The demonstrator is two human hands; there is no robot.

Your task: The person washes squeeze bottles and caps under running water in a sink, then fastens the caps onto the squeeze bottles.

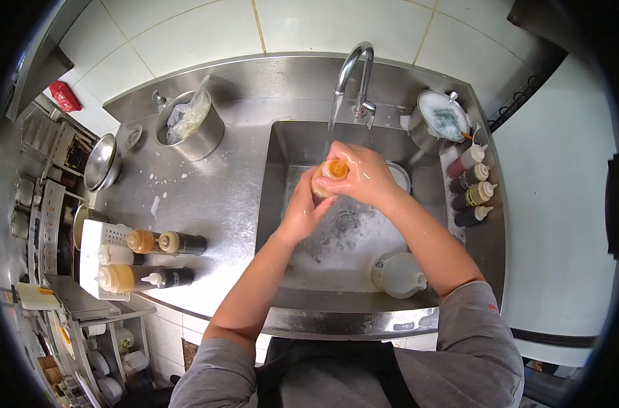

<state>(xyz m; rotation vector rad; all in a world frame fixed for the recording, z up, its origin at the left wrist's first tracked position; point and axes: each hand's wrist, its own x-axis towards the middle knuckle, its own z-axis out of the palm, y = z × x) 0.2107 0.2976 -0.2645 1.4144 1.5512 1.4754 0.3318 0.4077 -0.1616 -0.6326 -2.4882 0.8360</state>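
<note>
Over the sink point(277, 156), beneath the running faucet point(361, 75), both hands are closed round a sauce bottle point(335, 168) with amber contents or residue at its mouth. My left hand point(301, 209) wraps the bottle's side from the left and below. My right hand point(365, 174) grips it near the top from the right, fingers curled over it. Both hands look wet. Much of the bottle's body is hidden by the fingers. Foamy water lies on the sink floor, where a translucent white jug point(398, 275) rests near the front right.
Several squeeze bottles point(472, 196) line the right ledge, below a pot of suds with a scouring pad point(445, 115). On the left counter are a steel pot point(202, 139) holding a plastic bag, metal bowls point(102, 163), and a white basket point(92, 255) with sauce bottles.
</note>
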